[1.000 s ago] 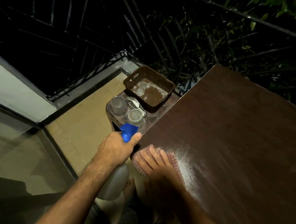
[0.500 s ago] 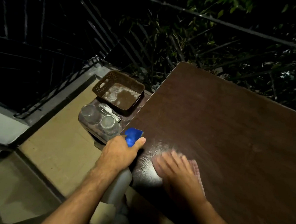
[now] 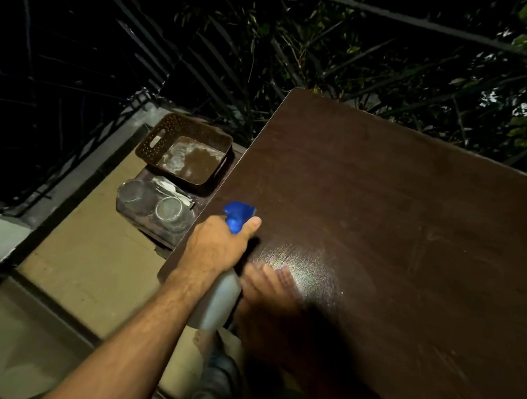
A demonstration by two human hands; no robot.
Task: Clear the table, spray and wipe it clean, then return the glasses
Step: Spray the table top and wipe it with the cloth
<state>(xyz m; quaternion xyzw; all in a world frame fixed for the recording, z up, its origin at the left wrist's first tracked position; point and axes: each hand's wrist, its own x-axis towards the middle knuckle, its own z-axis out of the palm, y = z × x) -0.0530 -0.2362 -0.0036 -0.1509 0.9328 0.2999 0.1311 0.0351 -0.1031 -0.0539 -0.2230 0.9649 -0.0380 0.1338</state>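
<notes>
Gripping the spray bottle point(image 3: 219, 301) in my left hand point(image 3: 214, 247), I hold its pale, translucent plastic body tilted over the near corner of the table point(image 3: 393, 222), my thumb lying along the blue trigger head. Just beside it my right hand point(image 3: 269, 292) lies flat on the tabletop with fingers straight; it is blurred, and a pinkish cloth point(image 3: 283, 276) shows only faintly under the fingertips. Ahead of them the dark brown, smooth top carries a bright, grainy sheen of wet. Left of the table and lower, a small dark stand point(image 3: 168, 239) bears the two clear round glasses point(image 3: 154, 205), close together, with crumpled white paper behind them. Farther along the stand sits a brown perforated plastic basket point(image 3: 154, 140), rectangular, its floor smeared white. Tan floor tiles lie below; black metal railing and green leaves close the far side in darkness.
</notes>
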